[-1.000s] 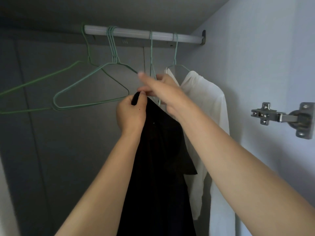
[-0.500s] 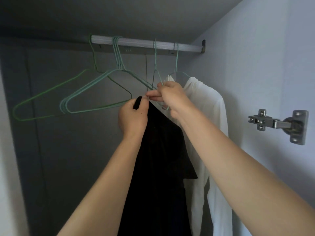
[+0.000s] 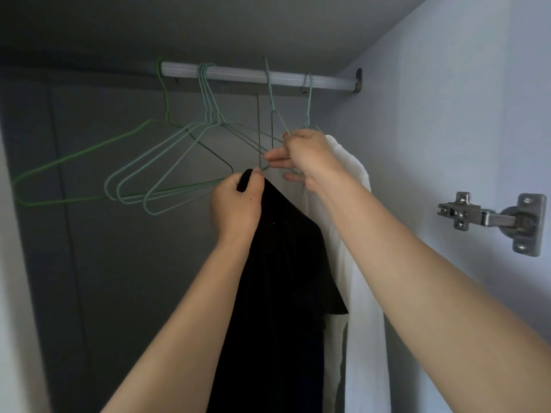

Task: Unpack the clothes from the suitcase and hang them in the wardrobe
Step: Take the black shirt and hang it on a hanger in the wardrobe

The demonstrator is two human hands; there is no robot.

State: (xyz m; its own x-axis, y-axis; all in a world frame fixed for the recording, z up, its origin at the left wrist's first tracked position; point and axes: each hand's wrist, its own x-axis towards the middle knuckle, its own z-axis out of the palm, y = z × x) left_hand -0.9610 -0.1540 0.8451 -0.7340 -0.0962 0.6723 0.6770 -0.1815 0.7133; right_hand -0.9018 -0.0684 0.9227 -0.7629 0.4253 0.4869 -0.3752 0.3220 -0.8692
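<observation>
Black garment [image 3: 283, 278]: plain, dark, matte, with one short sleeve showing on its right edge. It hung in a long fold under the right half of the wardrobe rail [image 3: 238, 74], well below it, with its top corner bunched in your left hand [image 3: 235, 207]. Couldn't tell if any of it was on a wire.

Around it, placed by the rail:
- White shirt [image 3: 366, 323] hung at the rail's right end on its own teal hanger. It sat just behind the black garment, which overlapped its left side.
- Single teal wire hanger [image 3: 272, 108] was hooked on the rail just left of the shirt's hanger.
- Bunch of teal hangers [image 3: 167, 174] hung near mid-rail, swung at an angle. Their lower tips ended just beside your left thumb, crowding the spot you were working in.
- Green hanger [image 3: 89, 156] hung at the left end of the rail's visible part.
- Metal door hinge [image 3: 492, 219] was on the side wall, right of and below the rail's end bracket.

Hands:
- Your left hand was a closed fist round the garment's top edge, thumb pressed onto the fabric.
- Your right hand [image 3: 307, 158] pinched the single hanger's wire between thumb and forefinger. The other fingers were curled, and the hand hid the shirt's collar.
</observation>
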